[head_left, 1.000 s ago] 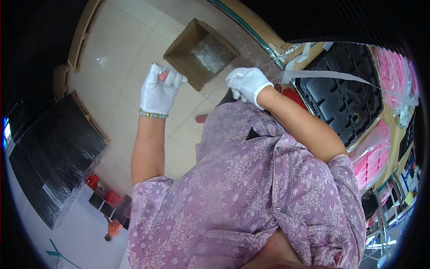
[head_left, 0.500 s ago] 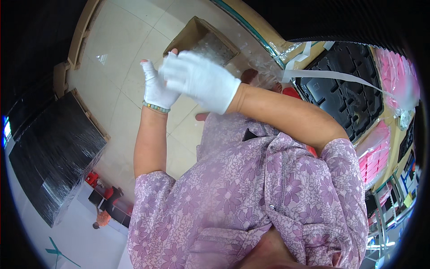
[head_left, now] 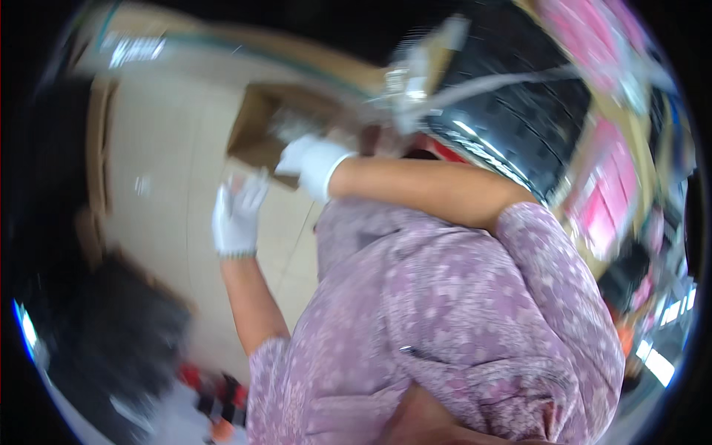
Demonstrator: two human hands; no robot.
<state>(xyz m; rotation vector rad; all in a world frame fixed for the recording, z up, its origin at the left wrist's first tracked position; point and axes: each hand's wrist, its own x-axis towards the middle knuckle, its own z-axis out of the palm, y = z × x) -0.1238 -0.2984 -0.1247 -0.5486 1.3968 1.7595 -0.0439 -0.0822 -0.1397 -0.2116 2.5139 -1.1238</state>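
We see the white-gloved left hand point(head_left: 239, 211) with fingers spread apart, its grip released and nothing visible in it; the right hand point(head_left: 315, 165), also gloved, is too blurred for us to tell whether its grip is clenched or slack; the two hands are near each other but apart.

The open cardboard box point(head_left: 248, 122), nearest to them, stands on the tiled floor point(head_left: 163, 148) just beyond; the right hand overlaps its near rim in our view, though we cannot tell whether they touch.

We judge that a careless sweep there could tip the box or flick out its contents, since they look light; the pale strip point(head_left: 512, 80) stretching across at the right could snag a forearm and drag whatever it is fixed to; cloth gloves might also slip on slick film.

Of the containers, the cardboard box holds a loose heap of clear, whitish plastic scraps point(head_left: 293, 124); the black moulded tray point(head_left: 512, 107) on the worktop to the right has recesses, their contents too blurred for us to tell; pink packs point(head_left: 604, 185) in clear film lie farther right.
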